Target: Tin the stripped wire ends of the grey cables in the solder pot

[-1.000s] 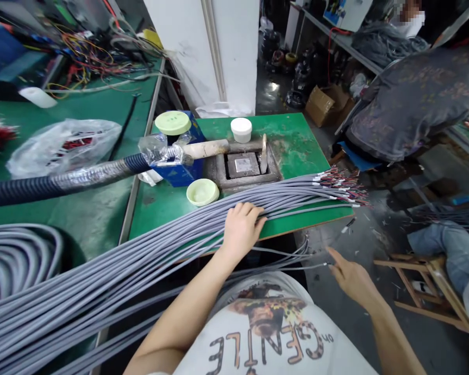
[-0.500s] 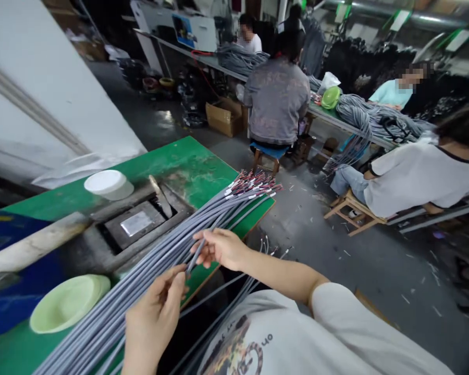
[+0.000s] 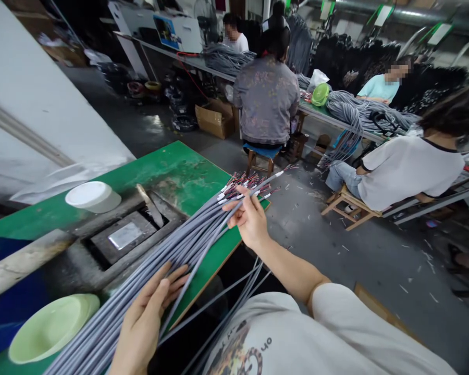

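A thick bundle of grey cables (image 3: pixel 119 299) lies slantwise over the green table (image 3: pixel 175 156), its stripped ends (image 3: pixel 254 181) showing thin red and dark wires and white bands. Pinched between the fingers of my right hand (image 3: pixel 252 221) is one grey cable (image 3: pixel 193 268), held near its end, which sticks out past the others. The rest of that cable runs down towards my left hand (image 3: pixel 148 307). My left hand is open, fingers apart, against the side of the bundle; the single cable passes at its fingertips.
Left of the bundle are a dark recessed metal fixture (image 3: pixel 128 234) with a worn blade-like tool (image 3: pixel 150 205), a white round tub (image 3: pixel 91 197), a pale green bowl (image 3: pixel 49 328) and a whitish roller (image 3: pixel 27 260). More cables hang by my lap. Seated people (image 3: pixel 266 99) work at benches beyond.
My right hand has moved up and away along the cable to near its stripped end, lifting that end above the bundle. My left hand has let go of the cable and opened.
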Demonstrator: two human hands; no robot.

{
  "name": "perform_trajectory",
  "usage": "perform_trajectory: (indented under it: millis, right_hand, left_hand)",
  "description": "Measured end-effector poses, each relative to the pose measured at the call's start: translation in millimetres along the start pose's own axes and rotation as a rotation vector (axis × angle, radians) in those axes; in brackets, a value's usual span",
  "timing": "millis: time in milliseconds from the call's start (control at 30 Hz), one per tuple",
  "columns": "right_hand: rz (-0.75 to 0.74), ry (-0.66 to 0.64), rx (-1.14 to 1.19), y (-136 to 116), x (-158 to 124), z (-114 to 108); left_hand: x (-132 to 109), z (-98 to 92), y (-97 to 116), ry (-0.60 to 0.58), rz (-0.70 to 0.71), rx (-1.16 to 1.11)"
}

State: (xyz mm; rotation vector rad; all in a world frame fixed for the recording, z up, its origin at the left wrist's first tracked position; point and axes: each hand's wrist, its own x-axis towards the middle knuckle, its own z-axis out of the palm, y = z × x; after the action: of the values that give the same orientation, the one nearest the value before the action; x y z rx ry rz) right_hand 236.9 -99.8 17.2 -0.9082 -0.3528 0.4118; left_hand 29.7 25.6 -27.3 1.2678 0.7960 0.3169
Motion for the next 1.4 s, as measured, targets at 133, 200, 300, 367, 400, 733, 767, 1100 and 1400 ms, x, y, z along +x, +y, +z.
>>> perform_trajectory:
  millis: [133, 200, 300, 367, 400, 733, 767, 1100, 1400]
  right_hand:
    - [0.066, -0.271, -0.301, -37, -8, -7]
    - [0.207, -0.588, -0.471, -45, -19, -8]
    - [0.31, -0.924, -0.708, -40, -40, -8]
    - [0.322, -0.988, -0.84, -31, -52, -9]
    - [0.322, -0.994, -0.893, -27, -56, -10]
    - [0.156, -1.142, -1.104, -17, -45, 9]
    - [0.117, -1.106, -1.096, -15, -44, 13]
    - [0.111, -0.941, -0.998, 2, -47, 27]
    - [0.361, -1.031, -0.809, 2, -56, 38]
  left_hand:
    - [3, 0.1, 6, -0.011, 0.0, -0.057]
    - [3, 1.7, 6, -0.011, 0.019, -0.061]
    - [-3, 8.8, 6, 0.006, 0.093, -0.055]
    - [-8, 16.9, 6, 0.014, 0.161, -0.086]
    - [-10, 21.6, 7, 0.001, 0.183, -0.109]
    - [-17, 46.4, 25, 0.063, 0.329, -0.265]
    - [-18, 47.6, 25, 0.059, 0.341, -0.255]
    - [-26, 37.5, 38, 0.267, 0.428, -0.41]
    - [-32, 27.2, 41, 0.373, 0.467, -0.413]
